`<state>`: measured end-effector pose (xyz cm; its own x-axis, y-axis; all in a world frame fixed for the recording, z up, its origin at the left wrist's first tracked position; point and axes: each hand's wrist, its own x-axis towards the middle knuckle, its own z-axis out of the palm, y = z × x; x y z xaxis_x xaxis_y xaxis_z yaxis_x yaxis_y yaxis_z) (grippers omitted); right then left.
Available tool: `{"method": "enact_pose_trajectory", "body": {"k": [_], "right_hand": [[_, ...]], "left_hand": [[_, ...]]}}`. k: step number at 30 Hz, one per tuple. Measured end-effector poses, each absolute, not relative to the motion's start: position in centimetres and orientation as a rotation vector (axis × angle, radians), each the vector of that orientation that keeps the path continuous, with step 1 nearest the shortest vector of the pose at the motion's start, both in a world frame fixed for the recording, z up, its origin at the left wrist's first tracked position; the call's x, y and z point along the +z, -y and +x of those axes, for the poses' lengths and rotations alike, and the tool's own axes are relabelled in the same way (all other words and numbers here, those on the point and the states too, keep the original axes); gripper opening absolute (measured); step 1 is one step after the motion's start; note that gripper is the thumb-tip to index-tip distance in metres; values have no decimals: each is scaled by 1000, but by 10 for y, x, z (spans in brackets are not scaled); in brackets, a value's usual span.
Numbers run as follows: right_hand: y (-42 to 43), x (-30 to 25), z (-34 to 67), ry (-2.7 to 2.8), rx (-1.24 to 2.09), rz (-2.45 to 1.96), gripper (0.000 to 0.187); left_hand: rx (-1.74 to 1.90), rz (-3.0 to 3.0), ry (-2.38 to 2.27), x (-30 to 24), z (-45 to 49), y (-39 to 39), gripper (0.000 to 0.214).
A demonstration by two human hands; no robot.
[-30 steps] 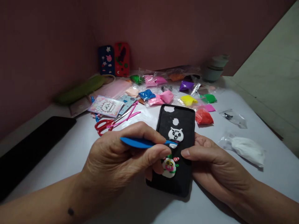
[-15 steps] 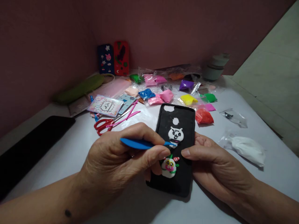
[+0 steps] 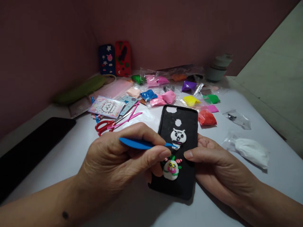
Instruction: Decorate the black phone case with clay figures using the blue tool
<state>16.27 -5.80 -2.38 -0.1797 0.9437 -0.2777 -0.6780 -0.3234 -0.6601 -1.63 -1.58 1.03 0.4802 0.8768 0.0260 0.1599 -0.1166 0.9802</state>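
Note:
My left hand [image 3: 132,154] pinches a blue modelling tool [image 3: 136,144] between thumb and fingers. The tool's thin tip rests at the small white body below a white clay cat-like face [image 3: 178,136]. That figure is on a black phone case [image 3: 184,186], tilted up off the table. My right hand [image 3: 215,164] grips the case by its right edge, thumb on top and the other fingers mostly hidden behind it. Lower on the case sits a second white clay figure [image 3: 170,170] with red-striped horns, green bits and a pink-yellow face.
Several bags of coloured clay lie behind the case, among them a red one [image 3: 207,117]. A white clay bag [image 3: 252,152] is at the right. Red-handled scissors [image 3: 104,126] and a black phone-like slab [image 3: 35,154] lie left. Two decorated cases [image 3: 122,59] lean on the wall.
My left hand and the blue tool have shifted slightly left and up, the tip drawing back a little along the white body. My right hand and the case stay put.

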Motion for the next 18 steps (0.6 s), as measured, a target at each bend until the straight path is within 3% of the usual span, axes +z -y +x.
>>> {"method": "enact_pose_trajectory", "body": {"k": [18], "right_hand": [[58, -25, 163, 470, 1762, -759, 33]], "left_hand": [[854, 1618, -866, 8, -16, 15, 6]]}}
